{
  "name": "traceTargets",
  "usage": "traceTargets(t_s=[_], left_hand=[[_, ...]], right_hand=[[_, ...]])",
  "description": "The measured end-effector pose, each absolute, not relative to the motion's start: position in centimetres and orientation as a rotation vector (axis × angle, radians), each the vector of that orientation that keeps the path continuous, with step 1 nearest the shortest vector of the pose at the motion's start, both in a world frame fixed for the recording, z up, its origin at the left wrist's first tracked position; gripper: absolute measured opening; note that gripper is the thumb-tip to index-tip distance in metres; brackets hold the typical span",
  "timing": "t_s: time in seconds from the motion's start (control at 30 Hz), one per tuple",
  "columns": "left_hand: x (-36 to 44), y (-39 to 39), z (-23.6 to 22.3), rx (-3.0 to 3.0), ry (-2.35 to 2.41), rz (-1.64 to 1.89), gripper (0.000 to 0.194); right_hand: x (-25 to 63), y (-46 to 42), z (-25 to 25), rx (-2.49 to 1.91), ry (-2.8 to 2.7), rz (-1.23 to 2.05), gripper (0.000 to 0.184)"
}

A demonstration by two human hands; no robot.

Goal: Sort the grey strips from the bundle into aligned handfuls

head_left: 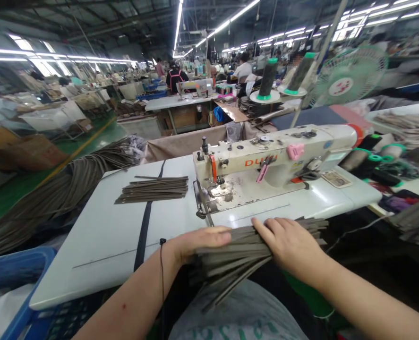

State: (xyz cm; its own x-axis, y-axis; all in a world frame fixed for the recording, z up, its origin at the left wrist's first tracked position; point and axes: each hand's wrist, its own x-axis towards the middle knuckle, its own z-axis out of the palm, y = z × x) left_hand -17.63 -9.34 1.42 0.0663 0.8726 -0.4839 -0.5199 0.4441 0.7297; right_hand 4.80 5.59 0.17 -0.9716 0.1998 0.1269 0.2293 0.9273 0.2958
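A bundle of grey-brown fabric strips [243, 250] lies across my lap side of the table's front edge, its ends fanning out toward the lower left. My left hand [207, 237] grips the bundle's left part, thumb on top and the other fingers hidden. Wrapped over the right part is my right hand [289, 243], fingers pressed on the strips. Just beyond both hands stands an industrial sewing machine [276, 158], with pink-handled snips [262, 172] on its front. To its left, a smaller pile of similar strips [154, 189] rests on the white tabletop [110, 236].
Long strips [53, 203] hang in a heap on the left, above a blue crate [18, 264]. Thread cones [268, 80] and a green fan [347, 78] stand behind the machine. More spools [393, 151] crowd the right side. People work farther back.
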Motion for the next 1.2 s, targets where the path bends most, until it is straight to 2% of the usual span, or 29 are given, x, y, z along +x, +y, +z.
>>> traceTargets(t_s=[0.13, 0.2, 0.5, 0.7, 0.83, 1.07, 1.13, 1.2], left_hand=[[-18.4, -9.2, -0.3, 0.227, 0.967, 1.206, 0.053], [-18.1, -9.5, -1.1, 0.251, 0.925, 1.196, 0.056], [-16.1, -13.2, -3.4, 0.292, 0.855, 1.111, 0.045], [-16.6, -15.8, -4.5, 0.234, 0.876, 1.218, 0.041], [-17.1, -18.3, -5.2, 0.2, 0.865, 1.305, 0.041], [-19.2, -21.8, -4.5, 0.201, 0.956, 1.523, 0.035], [-20.0, -22.2, -4.5, 0.253, 1.088, 1.665, 0.03], [-21.0, -22.4, -4.8, 0.347, 1.326, 1.766, 0.024]], right_hand=[[6.4, 10.5, 0.1, -0.985, -2.991, -0.493, 0.06], [6.4, 12.6, -0.3, -1.204, -2.955, -0.505, 0.061], [-1.3, 16.0, -2.1, -1.627, -2.729, 0.047, 0.055], [-7.4, 14.2, -3.5, -1.606, -2.518, -0.084, 0.081], [-7.8, 13.5, -4.1, -1.563, -2.49, -0.19, 0.088], [-6.2, 9.5, -3.8, -1.228, -2.541, -0.465, 0.08], [-5.7, 7.5, -3.8, -1.098, -2.55, -0.482, 0.068], [-5.5, 5.3, -3.7, -0.892, -2.595, -0.456, 0.047]])
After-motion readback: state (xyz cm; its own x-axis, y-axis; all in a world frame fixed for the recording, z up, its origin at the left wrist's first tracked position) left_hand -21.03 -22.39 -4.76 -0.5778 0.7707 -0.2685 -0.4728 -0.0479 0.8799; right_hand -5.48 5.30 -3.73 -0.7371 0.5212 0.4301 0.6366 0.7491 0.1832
